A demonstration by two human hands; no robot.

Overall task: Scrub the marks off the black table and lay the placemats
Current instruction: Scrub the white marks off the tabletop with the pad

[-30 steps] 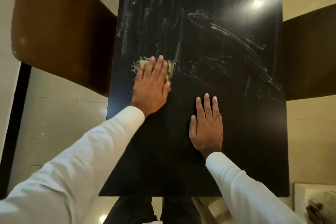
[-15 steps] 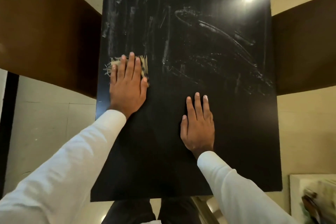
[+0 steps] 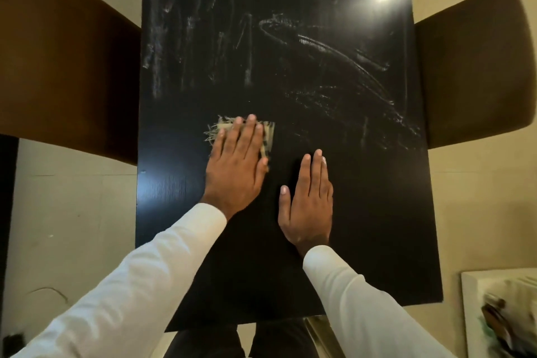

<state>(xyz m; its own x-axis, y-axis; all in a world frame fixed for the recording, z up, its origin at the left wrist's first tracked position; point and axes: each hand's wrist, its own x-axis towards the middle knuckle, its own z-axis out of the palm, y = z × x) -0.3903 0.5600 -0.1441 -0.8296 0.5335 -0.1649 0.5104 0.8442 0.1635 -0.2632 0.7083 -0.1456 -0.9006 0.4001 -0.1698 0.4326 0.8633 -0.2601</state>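
The black table (image 3: 377, 212) runs away from me down the middle of the view. White chalky marks (image 3: 334, 49) smear its far half; the near half looks dark and clean. My left hand (image 3: 236, 166) lies flat on a frayed beige scrubbing cloth (image 3: 268, 136) and presses it onto the tabletop left of centre, just below the marks. Only the cloth's fringe and right edge show past the fingers. Beside it, my right hand (image 3: 308, 203) rests palm down on the bare table and holds nothing. No placemat is in view.
A brown chair (image 3: 64, 67) stands against the table's left side and another brown chair (image 3: 470, 67) against its right side. A white box with blurred contents (image 3: 499, 314) sits on the floor at the lower right. My legs are at the near edge.
My left hand has slid the cloth from the table's left edge back to the right, toward the middle. The right hand has stayed flat in place.
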